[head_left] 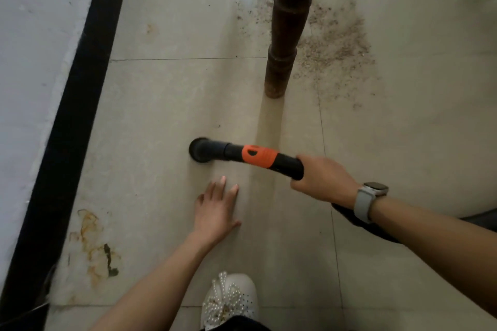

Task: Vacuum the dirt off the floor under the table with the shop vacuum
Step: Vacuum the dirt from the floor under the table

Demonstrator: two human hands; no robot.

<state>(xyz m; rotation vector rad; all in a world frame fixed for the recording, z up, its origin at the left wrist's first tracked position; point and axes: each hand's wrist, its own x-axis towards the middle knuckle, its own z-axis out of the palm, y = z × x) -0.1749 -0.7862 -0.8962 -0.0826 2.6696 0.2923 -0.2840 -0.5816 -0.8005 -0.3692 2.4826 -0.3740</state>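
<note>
Right hand (322, 180) has its fingers wrapped around the black vacuum hose (285, 165), gripping just behind the orange collar (258, 156). A grey watch (369, 196) sits on that wrist. We hold the hose roughly level; it runs left from the grip to the round black nozzle (200, 149), whose mouth is at the floor (161, 105). Whether it actually touches the tile, we can't tell. Behind the wrist a dark stretch of hose trails off to the lower right.

Left hand (215, 208) holds nothing: fingers straight and slightly spread, palm down, just below the nozzle and apart from it. Contact with the tile can't be confirmed.

The dirt (330, 43), brown crumbs and specks, lies up and right of the nozzle, scattered around the dark turned-wood table leg (282, 56), mostly to its right. The nozzle is well apart from that patch, on tile that looks mostly clean.

Other items: black baseboard strip (67, 115) along the white wall (32, 48) at left, rust-coloured stains (91, 239) on the tile at lower left, white beaded shoe (228, 301) at the bottom edge. No containers in view.
</note>
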